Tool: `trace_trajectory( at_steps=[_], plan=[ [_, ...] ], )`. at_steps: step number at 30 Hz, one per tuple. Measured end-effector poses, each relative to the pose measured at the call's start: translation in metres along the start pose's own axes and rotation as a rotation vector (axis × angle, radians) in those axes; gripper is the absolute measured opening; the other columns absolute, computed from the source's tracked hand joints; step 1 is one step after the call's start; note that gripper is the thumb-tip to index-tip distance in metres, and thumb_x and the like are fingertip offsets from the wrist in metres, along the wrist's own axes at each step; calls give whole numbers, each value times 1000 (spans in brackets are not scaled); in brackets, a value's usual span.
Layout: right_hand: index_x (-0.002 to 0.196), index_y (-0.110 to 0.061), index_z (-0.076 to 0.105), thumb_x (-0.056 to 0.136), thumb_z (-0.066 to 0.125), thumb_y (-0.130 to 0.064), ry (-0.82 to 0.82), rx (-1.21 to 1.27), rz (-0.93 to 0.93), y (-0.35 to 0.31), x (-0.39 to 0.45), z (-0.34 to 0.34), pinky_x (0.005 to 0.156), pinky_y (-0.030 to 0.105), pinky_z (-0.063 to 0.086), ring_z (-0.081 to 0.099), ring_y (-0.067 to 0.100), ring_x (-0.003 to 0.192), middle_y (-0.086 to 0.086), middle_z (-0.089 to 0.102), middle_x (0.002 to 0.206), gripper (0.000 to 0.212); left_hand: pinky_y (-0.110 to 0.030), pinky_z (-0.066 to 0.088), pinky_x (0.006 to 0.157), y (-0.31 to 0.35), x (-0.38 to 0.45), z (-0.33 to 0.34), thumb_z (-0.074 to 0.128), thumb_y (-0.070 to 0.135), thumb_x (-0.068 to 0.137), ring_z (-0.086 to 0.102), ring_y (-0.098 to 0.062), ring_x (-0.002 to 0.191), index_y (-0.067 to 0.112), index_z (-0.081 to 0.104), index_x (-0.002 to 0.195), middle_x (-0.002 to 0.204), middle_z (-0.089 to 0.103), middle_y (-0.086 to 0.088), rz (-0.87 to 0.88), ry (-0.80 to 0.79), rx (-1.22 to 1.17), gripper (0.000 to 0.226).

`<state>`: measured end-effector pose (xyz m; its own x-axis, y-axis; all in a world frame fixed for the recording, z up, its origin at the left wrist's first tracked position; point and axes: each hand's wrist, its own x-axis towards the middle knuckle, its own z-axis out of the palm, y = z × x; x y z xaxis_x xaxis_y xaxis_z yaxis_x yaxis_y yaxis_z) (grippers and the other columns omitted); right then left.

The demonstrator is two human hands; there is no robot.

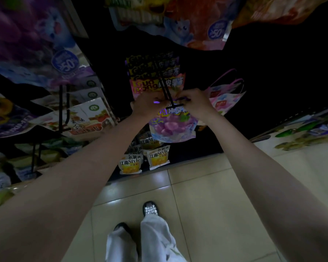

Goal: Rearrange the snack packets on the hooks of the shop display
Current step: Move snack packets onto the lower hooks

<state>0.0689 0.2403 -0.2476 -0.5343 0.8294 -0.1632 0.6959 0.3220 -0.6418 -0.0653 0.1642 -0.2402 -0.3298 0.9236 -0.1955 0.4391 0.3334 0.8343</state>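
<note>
Head view: both hands' fingers pinch the purple packet [171, 127] top at the hook [167, 93]; dim, fingertips hidden.

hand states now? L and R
Left hand: grips the top edge of the purple grape jelly packet at the black hook.
Right hand: pinches the same packet's top.

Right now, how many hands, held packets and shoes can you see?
Hands: 2, left hand and right hand
Held packets: 1, the purple grape jelly packet
Shoes: 2, left shoe and right shoe
Total: 5
</note>
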Motion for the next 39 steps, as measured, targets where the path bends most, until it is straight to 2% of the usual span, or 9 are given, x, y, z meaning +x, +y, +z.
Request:
trace_trajectory(
  at_steps=[3, 5, 10, 16, 20, 24, 29, 33, 39],
  plan=[
    [100, -8, 69, 91, 51, -4, 64, -36, 19, -1, 1, 5, 69, 21, 34, 60, 24, 94, 12, 65, 104, 21, -22, 40, 86, 0, 0, -2, 62, 18, 89, 57, -14, 94, 0, 64, 110, 107, 62, -12, 27, -29, 60, 27],
    [97, -7, 68, 93, 50, -5, 92, -68, 29, -5, 4, 6, 65, 23, 34, 56, 19, 83, 6, 59, 87, 18, -32, 38, 98, -5, 4, -3, 61, 26, 90, 53, -22, 113, 7, 58, 119, 122, 58, -10, 19, -23, 183, 35],
    [118, -6, 61, 98, 47, -11, 100, -41, 60, -16, 11, 5, 79, 32, 42, 57, 29, 108, 15, 61, 120, 25, -36, 43, 89, -19, 5, -15, 55, 18, 92, 54, -29, 110, 9, 55, 120, 118, 58, -13, 81, 136, 347, 29],
    [108, -5, 63, 97, 45, -7, 199, 150, 163, -21, -7, -32, 84, 24, 42, 57, 24, 107, 11, 62, 117, 22, -36, 46, 84, -25, -10, -41, 48, -2, 88, 55, -32, 105, 5, 58, 116, 120, 53, -19, 198, 207, 282, 31],
    [101, -9, 59, 95, 45, -5, 229, 345, 104, -58, -33, -59, 75, 28, 48, 58, 9, 75, 10, 63, 100, 16, -18, 35, 72, -3, -44, -73, 44, -8, 85, 53, -20, 97, 3, 58, 111, 113, 52, -12, 250, 278, 159, 31],
    [111, 2, 56, 93, 43, 4, 185, 464, -15, -122, -54, -74, 53, 13, 46, 55, -3, 51, 6, 62, 84, 23, -24, 39, 74, 17, -87, -125, 45, -5, 86, 51, -19, 91, 4, 55, 114, 111, 52, -12, 293, 398, 130, 31],
    [119, 2, 51, 91, 54, -1, 52, 419, -166, -207, -53, -58, 65, 17, 45, 57, 16, 87, 21, 59, 118, 29, -31, 39, 68, 17, -120, -199, 46, 1, 93, 49, -22, 86, 7, 51, 117, 115, 49, -11, 282, 451, 104, 25],
    [140, -10, 32, 90, 62, -16, 47, 426, -248, -262, -36, -34, 94, 21, 35, 40, 17, 129, 7, 38, 144, 59, -30, 41, 68, 9, -134, -236, 49, 8, 94, 52, -22, 89, 8, 46, 125, 126, 45, -11, 139, 570, 199, 32],
    [117, -6, 52, 84, 69, -16, 244, 810, -153, -316, -10, -5, 81, 28, 44, 54, 13, 95, 6, 58, 106, 38, -28, 43, 71, -3, -154, -259, 48, 2, 93, 56, -26, 104, 10, 42, 129, 133, 43, -13, 86, 597, 176, 38]
  ],
)
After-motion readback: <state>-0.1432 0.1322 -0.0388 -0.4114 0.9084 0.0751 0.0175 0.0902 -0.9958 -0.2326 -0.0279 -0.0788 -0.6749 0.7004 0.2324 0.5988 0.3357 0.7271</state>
